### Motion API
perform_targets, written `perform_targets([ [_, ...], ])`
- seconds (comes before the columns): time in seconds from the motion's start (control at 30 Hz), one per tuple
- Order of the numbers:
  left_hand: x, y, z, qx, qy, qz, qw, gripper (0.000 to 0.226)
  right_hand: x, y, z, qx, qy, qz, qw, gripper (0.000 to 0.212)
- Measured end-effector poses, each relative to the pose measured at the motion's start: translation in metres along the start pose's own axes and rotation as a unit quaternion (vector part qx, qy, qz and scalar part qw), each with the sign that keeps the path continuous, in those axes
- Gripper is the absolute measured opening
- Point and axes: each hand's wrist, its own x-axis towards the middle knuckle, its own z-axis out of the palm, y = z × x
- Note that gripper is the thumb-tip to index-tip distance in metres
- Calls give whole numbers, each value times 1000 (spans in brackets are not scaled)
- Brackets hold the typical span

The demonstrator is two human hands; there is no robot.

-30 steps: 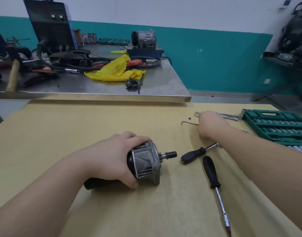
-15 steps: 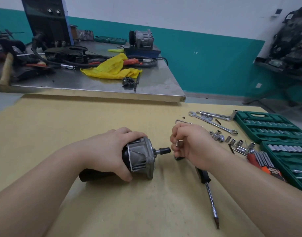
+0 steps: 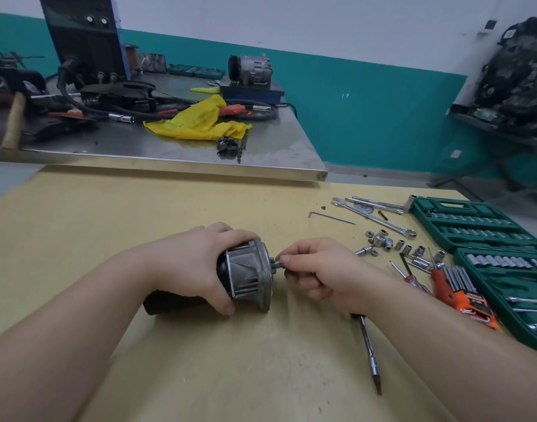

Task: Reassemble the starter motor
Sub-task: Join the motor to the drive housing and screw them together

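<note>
The starter motor (image 3: 246, 277) lay on its side on the yellow tabletop (image 3: 200, 360), its grey finned end housing and short shaft pointing away from the left hand (image 3: 197, 266), its black body running back under that hand's palm. The left hand gripped the motor from above, fingers wrapped over the top of the housing and the thumb curled low against its near side. Just beyond the motor's shaft end, the right hand (image 3: 319, 272) had its thumb and fingertips pinched together at the shaft tip, around something small and metallic; what that piece was could not be made out, and the remaining fingers were curled in beneath. Behind the right hand's wrist, further from the motor, a screwdriver (image 3: 370, 354) lay on the tabletop with its tip toward the camera. Farther out from the motor's shaft end were loose sockets (image 3: 408, 248), a hex key (image 3: 331, 217), a combination wrench (image 3: 376, 219), an orange hex key holder (image 3: 462, 293) and the open green socket case (image 3: 486, 226). Beyond the motor, a steel workbench (image 3: 170, 156) carried a yellow rag (image 3: 200, 121)
</note>
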Motion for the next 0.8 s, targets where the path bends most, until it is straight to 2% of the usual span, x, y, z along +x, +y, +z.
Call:
perform_targets([
  [0.1,-2,-5,-6,-50,9,24,998,107,-5,-6,6,40,11,-39,998,7],
  [0.17,-4,-13,-10,-145,11,67,987,97,-13,-23,8,57,11,-94,994,7],
  [0.23,-7,-15,-11,-259,19,126,958,87,-24,-50,11,38,2,-160,986,8],
  [0.33,-8,-4,0,-370,50,204,905,71,-46,-94,16,-78,6,-239,968,5],
  [0.43,-6,11,9,-407,51,223,884,63,-61,-116,22,-231,48,-324,916,5],
  [0.57,-4,15,8,-410,80,217,882,65,-66,-120,25,-327,78,-371,866,6],
  [0.67,-4,18,7,-403,65,206,890,65,-64,-116,23,-355,104,-370,852,8],
  [0.8,-1,16,13,-421,78,178,886,65,-57,-107,23,-320,147,-355,866,12],
])
